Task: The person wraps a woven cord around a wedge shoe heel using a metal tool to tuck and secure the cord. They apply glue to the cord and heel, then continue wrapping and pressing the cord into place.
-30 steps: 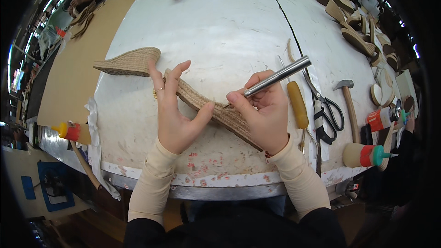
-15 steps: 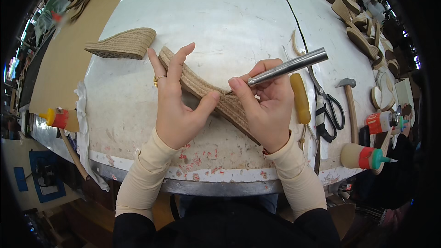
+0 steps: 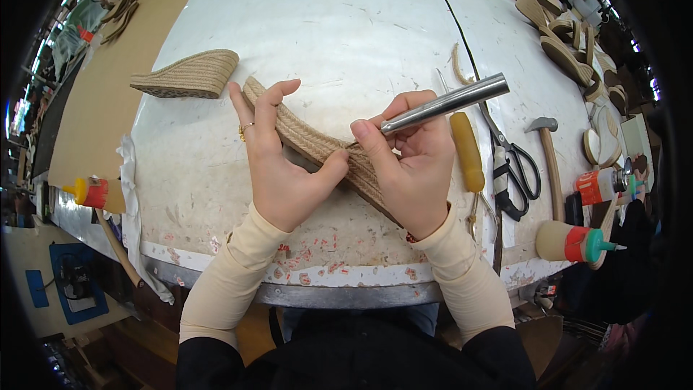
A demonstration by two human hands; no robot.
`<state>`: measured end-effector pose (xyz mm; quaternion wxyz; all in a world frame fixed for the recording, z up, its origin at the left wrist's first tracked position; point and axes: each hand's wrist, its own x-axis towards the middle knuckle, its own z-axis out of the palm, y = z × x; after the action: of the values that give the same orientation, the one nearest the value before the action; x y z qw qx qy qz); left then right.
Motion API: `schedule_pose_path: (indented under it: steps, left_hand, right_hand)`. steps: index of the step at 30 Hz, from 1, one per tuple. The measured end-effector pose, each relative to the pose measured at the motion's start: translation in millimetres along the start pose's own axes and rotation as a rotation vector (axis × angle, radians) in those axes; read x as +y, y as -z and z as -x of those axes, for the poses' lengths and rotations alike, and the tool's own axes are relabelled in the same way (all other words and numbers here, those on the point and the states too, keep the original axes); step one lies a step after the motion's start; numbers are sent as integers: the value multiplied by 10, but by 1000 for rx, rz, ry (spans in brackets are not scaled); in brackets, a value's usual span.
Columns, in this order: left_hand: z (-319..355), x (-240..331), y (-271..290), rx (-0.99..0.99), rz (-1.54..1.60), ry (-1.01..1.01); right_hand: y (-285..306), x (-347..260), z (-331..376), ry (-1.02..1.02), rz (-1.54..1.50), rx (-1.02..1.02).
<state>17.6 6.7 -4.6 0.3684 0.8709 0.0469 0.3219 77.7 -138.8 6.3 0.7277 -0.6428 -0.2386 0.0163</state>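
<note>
A jute-wrapped wedge sole (image 3: 297, 128) lies slantwise before me, over the table's worn front part. My left hand (image 3: 278, 166) is closed on it, index and middle fingers stretched along its far end, thumb pressed on the braided side. My right hand (image 3: 415, 173) grips an awl-like tool with a thick round metal handle (image 3: 447, 105). Its thin tip meets the jute beside my left thumb; how deep it goes I cannot tell. My right hand hides part of the sole's near end. Another jute wedge sole (image 3: 191, 76) rests at the far left.
Right of my hands lie a yellow-handled tool (image 3: 468, 152), black-handled scissors (image 3: 517, 173) and a hammer (image 3: 552, 173). Glue bottles stand at right (image 3: 574, 243) and left (image 3: 94, 193). Several finished-looking wedge soles (image 3: 567, 58) crowd the far right. A white cloth (image 3: 130, 180) hangs over the left edge.
The view has shifted slightly. My left thumb is bent a little more against the jute near the tool's tip. Both hands keep their hold.
</note>
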Motion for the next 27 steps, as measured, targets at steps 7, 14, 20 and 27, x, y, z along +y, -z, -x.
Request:
schedule_pose_path:
  steps: [7,14,20,27]
  left_hand:
    - [9,6,-17,18,36,17]
    - [7,3,-59,50,123,50]
    - [10,31,-17,12,265,138]
    - [12,-1,-15,5,216,90]
  right_hand:
    - [-10,-23,-8,-27,11,-11]
    - [3,-28,1,-8,41,-59]
    - [9,6,-10,6,-27,17]
    - [-15,18,1,35,60,-10]
